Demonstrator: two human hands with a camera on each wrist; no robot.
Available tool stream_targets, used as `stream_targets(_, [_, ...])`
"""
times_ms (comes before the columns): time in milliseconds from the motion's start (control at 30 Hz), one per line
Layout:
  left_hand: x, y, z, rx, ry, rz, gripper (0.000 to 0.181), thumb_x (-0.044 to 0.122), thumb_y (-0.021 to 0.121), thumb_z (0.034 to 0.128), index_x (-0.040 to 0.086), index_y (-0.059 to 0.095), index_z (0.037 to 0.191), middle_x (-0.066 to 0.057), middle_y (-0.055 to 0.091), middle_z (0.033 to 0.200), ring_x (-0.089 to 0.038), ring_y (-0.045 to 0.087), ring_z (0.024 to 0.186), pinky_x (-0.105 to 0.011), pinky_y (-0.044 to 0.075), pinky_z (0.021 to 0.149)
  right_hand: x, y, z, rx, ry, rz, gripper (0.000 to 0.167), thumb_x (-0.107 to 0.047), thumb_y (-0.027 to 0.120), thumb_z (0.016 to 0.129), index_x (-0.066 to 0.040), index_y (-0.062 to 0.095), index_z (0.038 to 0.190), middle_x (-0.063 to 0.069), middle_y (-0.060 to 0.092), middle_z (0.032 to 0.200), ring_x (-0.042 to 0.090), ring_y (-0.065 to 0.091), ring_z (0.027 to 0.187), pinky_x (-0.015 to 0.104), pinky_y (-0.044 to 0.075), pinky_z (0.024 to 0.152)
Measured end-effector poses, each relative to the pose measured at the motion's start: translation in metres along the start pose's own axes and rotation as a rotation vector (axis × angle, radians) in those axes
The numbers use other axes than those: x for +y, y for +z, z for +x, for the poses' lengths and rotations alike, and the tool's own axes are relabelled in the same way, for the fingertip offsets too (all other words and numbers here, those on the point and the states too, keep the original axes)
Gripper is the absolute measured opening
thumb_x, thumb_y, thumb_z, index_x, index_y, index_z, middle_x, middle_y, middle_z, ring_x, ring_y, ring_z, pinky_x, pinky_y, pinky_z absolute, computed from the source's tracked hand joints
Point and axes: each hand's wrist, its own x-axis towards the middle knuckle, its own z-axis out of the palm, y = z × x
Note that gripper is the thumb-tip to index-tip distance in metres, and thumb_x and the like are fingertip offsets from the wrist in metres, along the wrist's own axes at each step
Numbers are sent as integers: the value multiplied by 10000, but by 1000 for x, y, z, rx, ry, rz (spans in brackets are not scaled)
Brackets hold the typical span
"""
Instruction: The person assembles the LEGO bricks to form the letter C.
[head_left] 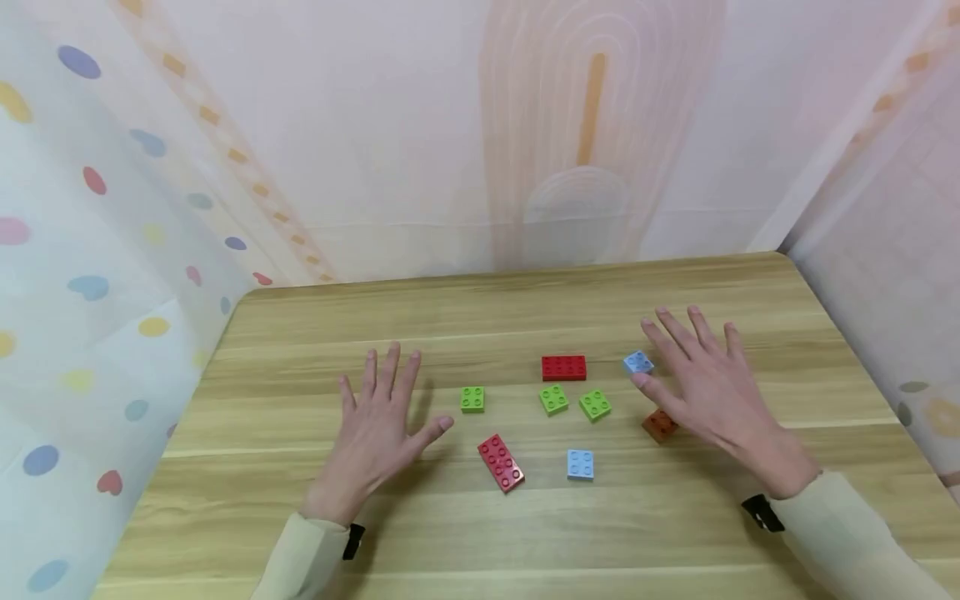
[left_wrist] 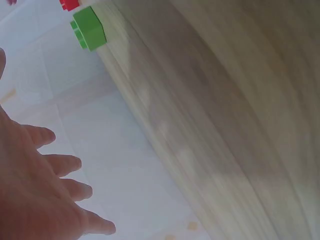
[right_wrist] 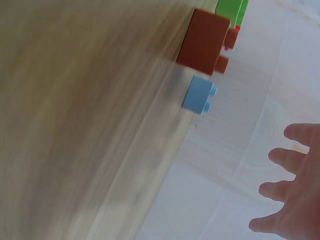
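Observation:
My left hand [head_left: 375,433], fingers spread, hovers palm down over the left part of the table, holding nothing; the nearest brick is a green one [head_left: 472,400] to its right. In the left wrist view the hand [left_wrist: 40,185] is spread beside a green brick [left_wrist: 90,29]. My right hand [head_left: 716,392] is spread as well and empty. Beside its thumb are a light blue brick [head_left: 637,362] and an orange-brown brick [head_left: 660,425], partly covered by the hand. The right wrist view has the brown brick [right_wrist: 204,41], the blue brick [right_wrist: 199,95] and the hand [right_wrist: 295,185].
Between the hands on the wooden table [head_left: 420,542] lie a long red brick [head_left: 564,367], another red brick [head_left: 501,463] set at an angle, two green bricks [head_left: 553,400] and a light blue brick [head_left: 580,464]. Patterned cloth [head_left: 375,167] hangs behind the table.

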Motion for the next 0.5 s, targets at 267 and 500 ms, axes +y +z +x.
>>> stream_targets(267, [10, 0, -3, 39, 91, 20, 962, 706, 513, 895, 64, 250, 1561, -184, 192, 1613, -433, 63, 1473, -727, -37, 1090, -12, 6, -3, 81, -82, 3, 676, -530, 508, 974, -78, 457, 1474, 146, 404, 1533, 434, 275, 1424, 712, 186, 1091])
stream_targets(500, [14, -1, -2, 21, 133, 31, 921, 675, 536, 902, 93, 264, 1562, -132, 193, 1622, -368, 78, 1487, -688, 5, 1123, -21, 10, -5, 105, -149, 9, 684, -561, 502, 973, -54, 509, 1432, 148, 440, 1508, 432, 339, 1392, 681, 188, 1112])
